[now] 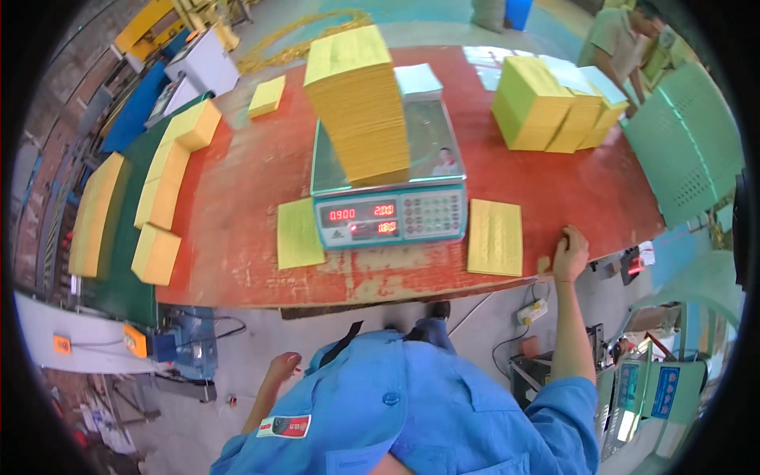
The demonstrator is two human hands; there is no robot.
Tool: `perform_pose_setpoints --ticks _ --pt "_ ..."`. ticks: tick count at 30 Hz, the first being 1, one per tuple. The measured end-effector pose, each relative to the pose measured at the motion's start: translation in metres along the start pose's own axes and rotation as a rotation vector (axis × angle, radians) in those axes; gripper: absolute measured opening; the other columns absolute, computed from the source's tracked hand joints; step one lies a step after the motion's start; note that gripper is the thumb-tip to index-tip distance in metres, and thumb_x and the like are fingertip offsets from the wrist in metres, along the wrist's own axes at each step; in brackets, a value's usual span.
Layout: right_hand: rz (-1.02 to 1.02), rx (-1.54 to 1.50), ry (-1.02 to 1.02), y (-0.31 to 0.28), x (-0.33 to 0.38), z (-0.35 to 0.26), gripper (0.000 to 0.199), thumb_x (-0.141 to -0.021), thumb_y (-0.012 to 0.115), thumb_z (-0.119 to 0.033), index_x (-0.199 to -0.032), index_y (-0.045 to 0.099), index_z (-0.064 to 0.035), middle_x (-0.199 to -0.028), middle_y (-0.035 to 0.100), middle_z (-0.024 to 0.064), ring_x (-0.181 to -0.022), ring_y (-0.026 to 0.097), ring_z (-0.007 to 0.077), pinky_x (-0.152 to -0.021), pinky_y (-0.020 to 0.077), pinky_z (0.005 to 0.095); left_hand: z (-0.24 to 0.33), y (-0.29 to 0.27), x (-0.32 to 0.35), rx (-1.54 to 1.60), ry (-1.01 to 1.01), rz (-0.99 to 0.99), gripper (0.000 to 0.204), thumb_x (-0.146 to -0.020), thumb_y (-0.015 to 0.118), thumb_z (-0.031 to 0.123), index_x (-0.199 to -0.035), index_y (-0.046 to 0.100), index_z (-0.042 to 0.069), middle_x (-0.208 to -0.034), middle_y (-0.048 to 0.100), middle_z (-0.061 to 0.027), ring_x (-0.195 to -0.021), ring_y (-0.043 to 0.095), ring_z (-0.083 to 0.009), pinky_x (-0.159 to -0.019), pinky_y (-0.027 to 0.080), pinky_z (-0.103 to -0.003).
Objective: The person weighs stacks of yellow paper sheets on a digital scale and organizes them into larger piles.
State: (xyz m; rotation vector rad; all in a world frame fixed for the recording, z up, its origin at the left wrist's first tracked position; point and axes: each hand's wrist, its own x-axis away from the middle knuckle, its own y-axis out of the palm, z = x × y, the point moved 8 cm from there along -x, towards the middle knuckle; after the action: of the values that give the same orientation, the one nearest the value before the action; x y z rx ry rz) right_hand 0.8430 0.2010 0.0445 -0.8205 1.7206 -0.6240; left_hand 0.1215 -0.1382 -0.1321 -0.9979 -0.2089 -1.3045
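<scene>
Your right arm runs straight out from your blue sleeve to the near right edge of the table, and your right hand rests there palm down, fingers loosely curled over the red top, gripping nothing. Just left of that hand, almost touching it, lies a small yellow scrap, and next to that a thin yellow stack lies flat on the table, right of the scale. Your left arm hangs down beside your body, well short of the table; your left hand is below the table's near edge, over the floor, fingers loosely curled and empty as far as can be seen. The scale sits in the middle of the table with its lit red display facing you, and a tall pile of yellow sheets stands on its platform, leaning a little to the right. A single yellow sheet lies flat just left of the scale. Far right on the table stand three yellow blocks side by side, and another person bends over them from the far side. On the left, more yellow bundles lie along a green surface.
</scene>
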Motion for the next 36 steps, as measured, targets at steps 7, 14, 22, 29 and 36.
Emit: perform_pose_setpoints --ticks 7,14,22,29,36 --pt "-0.049 0.012 0.003 0.001 0.006 -0.006 0.023 -0.085 0.058 -0.008 -0.106 0.068 -0.0099 -0.120 0.068 0.0031 -0.114 0.059 0.0258 -0.098 0.0457 0.0389 0.141 -0.044 0.051 -0.161 0.245 0.082 0.031 -0.098 0.053 0.022 -0.110 0.069 -0.001 -0.100 0.072 -0.0084 -0.093 0.065 -0.0142 -0.087 0.050 -0.030" --pt "-0.069 0.025 0.010 0.006 0.007 -0.008 0.022 -0.086 0.058 -0.008 -0.106 0.068 -0.0082 -0.121 0.067 0.0060 -0.115 0.059 0.0268 -0.098 0.0455 0.0392 0.287 -0.062 0.067 0.130 0.505 0.148 0.035 -0.100 0.056 0.016 -0.130 0.058 -0.001 -0.117 0.069 -0.0106 -0.107 0.064 -0.0171 -0.094 0.049 -0.030" --pt "-0.140 -0.264 0.026 0.008 -0.016 -0.019 0.030 -0.081 0.059 0.003 -0.109 0.067 -0.0065 -0.125 0.065 0.0101 -0.118 0.058 0.0301 -0.101 0.0456 0.0396 0.469 -0.144 0.023 0.785 0.826 0.126 0.059 -0.100 0.052 0.042 -0.141 0.046 0.000 -0.132 0.058 -0.0157 -0.125 0.054 -0.0269 -0.104 0.044 -0.045" --pt "-0.377 -1.128 0.036 0.052 -0.122 -0.252 0.028 -0.091 0.061 -0.007 -0.118 0.066 -0.0019 -0.113 0.069 0.0100 -0.103 0.065 0.0193 -0.090 0.0504 0.0316 0.592 -0.172 -0.064 0.753 0.518 -0.100 0.061 -0.100 0.046 0.049 -0.139 0.051 0.002 -0.137 0.058 -0.0110 -0.128 0.052 -0.0230 -0.105 0.041 -0.049" --pt "-0.471 -1.452 0.165 0.164 -0.176 -0.415 0.040 -0.100 0.050 -0.035 -0.121 0.063 -0.0027 -0.120 0.066 0.0197 -0.115 0.061 0.0341 -0.098 0.0464 0.0391 0.625 -0.118 -0.062 0.618 0.481 -0.117 0.056 -0.093 0.057 0.052 -0.132 0.057 0.011 -0.125 0.064 -0.0049 -0.112 0.061 -0.0211 -0.094 0.046 -0.049"
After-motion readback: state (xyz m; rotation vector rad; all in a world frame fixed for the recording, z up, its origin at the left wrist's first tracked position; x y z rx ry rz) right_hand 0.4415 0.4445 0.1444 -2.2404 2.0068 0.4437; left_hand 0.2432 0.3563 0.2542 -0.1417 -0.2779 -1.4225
